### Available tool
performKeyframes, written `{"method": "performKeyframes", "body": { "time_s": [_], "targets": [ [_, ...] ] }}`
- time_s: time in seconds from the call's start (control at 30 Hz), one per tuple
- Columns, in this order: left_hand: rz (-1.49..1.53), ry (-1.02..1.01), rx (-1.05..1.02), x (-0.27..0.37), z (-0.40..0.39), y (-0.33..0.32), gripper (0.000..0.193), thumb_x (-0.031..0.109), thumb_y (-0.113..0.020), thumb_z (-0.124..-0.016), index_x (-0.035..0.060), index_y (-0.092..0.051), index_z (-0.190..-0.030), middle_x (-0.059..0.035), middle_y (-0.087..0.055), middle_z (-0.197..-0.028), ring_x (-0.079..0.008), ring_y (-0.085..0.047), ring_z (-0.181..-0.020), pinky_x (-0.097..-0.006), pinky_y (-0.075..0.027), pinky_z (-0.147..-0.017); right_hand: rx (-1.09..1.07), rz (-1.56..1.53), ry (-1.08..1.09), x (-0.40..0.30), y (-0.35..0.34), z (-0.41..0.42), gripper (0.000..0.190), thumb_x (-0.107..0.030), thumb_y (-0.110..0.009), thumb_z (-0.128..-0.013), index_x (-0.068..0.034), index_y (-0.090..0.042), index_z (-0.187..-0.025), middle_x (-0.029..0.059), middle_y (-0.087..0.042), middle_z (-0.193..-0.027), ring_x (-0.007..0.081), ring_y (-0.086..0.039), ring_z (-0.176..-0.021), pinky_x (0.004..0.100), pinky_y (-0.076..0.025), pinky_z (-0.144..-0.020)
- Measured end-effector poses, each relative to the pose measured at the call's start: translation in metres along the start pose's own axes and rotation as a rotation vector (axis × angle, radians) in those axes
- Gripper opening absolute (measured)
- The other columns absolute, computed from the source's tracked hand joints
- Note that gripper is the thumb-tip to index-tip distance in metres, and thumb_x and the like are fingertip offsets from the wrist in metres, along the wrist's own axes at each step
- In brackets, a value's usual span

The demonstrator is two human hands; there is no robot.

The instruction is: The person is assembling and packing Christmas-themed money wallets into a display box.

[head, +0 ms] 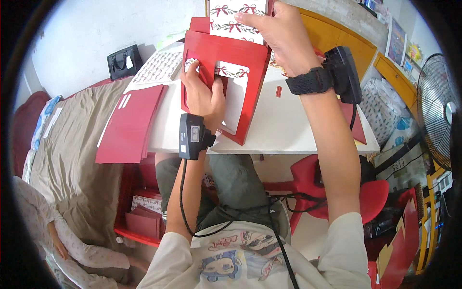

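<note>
A red cardboard box (231, 47) with window cut-outs stands tilted over the white table. My left hand (204, 95) grips its left part, with the thumb reaching into a window opening and fingers on the front panel. My right hand (285, 32) holds a white card insert (236, 27), printed with red bows and green garlands, at the top of the box. The insert's lower part sits inside the box, and the same print shows through the upper part of the large window. A stack of flat dark red card sheets (130, 126) lies to the left on the table.
Bow-printed sheets (158, 67) lie at the table's back left. A small red piece (279, 91) rests right of the box. A black handbag (124, 62) stands beyond the bed. A red crate (139, 233) is below left, a fan (438, 108) at right, and another person (72, 238) at lower left.
</note>
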State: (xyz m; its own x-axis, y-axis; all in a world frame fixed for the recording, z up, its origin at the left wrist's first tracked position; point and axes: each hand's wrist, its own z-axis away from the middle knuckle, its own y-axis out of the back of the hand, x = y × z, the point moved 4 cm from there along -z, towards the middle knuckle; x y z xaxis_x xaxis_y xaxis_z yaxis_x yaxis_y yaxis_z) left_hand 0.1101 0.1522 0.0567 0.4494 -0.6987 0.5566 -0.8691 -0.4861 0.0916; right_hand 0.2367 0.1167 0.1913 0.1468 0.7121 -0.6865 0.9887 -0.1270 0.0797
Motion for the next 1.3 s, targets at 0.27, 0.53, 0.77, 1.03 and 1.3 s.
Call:
{"method": "performKeyframes", "body": {
  "time_s": [0.27, 0.53, 0.77, 1.03, 1.3],
  "targets": [
    [0.166, -0.266, 0.107, 0.016, -0.040, 0.054, 0.040, 0.019, -0.047, -0.084, -0.0032, -0.038, -0.116, -0.0199, -0.042, -0.109, -0.0290, -0.042, -0.101, -0.0377, -0.032, -0.089, -0.185, -0.328, -0.050, 0.012, 0.003, 0.000, 0.023, -0.001, -0.058, -0.076, 0.002, -0.052, -0.097, 0.0090, -0.058, -0.093, 0.0144, -0.055, -0.083, 0.0250, -0.045, -0.071],
    [0.475, -0.179, -0.340, 0.057, -0.099, 0.064, 0.050, 0.010, -0.049, -0.086, 0.0019, -0.022, -0.128, -0.0156, -0.053, -0.109, -0.0164, -0.051, -0.098, -0.0271, -0.045, -0.080, -0.375, -0.260, 0.062, 0.006, -0.021, 0.004, 0.024, -0.006, -0.064, -0.072, -0.002, -0.061, -0.096, 0.0077, -0.063, -0.090, 0.0142, -0.059, -0.082, 0.0268, -0.046, -0.075],
    [0.447, -0.260, -0.286, 0.060, -0.096, 0.051, 0.053, 0.008, -0.046, -0.087, 0.0041, -0.016, -0.130, -0.0151, -0.053, -0.106, -0.0153, -0.050, -0.096, -0.0269, -0.045, -0.079, -0.340, -0.259, -0.004, 0.015, -0.014, 0.003, 0.028, -0.006, -0.064, -0.072, -0.002, -0.059, -0.098, 0.0077, -0.062, -0.092, 0.0131, -0.057, -0.084, 0.0258, -0.045, -0.076],
    [0.348, -0.180, -0.389, 0.056, -0.110, 0.039, 0.051, 0.011, -0.054, -0.080, 0.0064, -0.030, -0.125, -0.0185, -0.054, -0.099, -0.0228, -0.056, -0.087, -0.0349, -0.049, -0.071, -0.193, -0.299, 0.040, 0.030, -0.009, -0.005, 0.030, -0.012, -0.062, -0.075, -0.002, -0.054, -0.102, 0.0053, -0.059, -0.094, 0.0111, -0.054, -0.084, 0.0252, -0.043, -0.077],
    [-0.015, -0.353, -0.319, 0.044, -0.113, 0.032, 0.056, 0.016, -0.059, -0.077, 0.0061, -0.031, -0.124, -0.0181, -0.049, -0.107, -0.0234, -0.054, -0.092, -0.0319, -0.049, -0.073, -0.153, -0.309, 0.072, 0.050, -0.003, -0.014, 0.026, -0.013, -0.058, -0.078, -0.003, -0.053, -0.101, 0.0042, -0.059, -0.092, 0.0099, -0.053, -0.083, 0.0249, -0.042, -0.075]
  ]
}}
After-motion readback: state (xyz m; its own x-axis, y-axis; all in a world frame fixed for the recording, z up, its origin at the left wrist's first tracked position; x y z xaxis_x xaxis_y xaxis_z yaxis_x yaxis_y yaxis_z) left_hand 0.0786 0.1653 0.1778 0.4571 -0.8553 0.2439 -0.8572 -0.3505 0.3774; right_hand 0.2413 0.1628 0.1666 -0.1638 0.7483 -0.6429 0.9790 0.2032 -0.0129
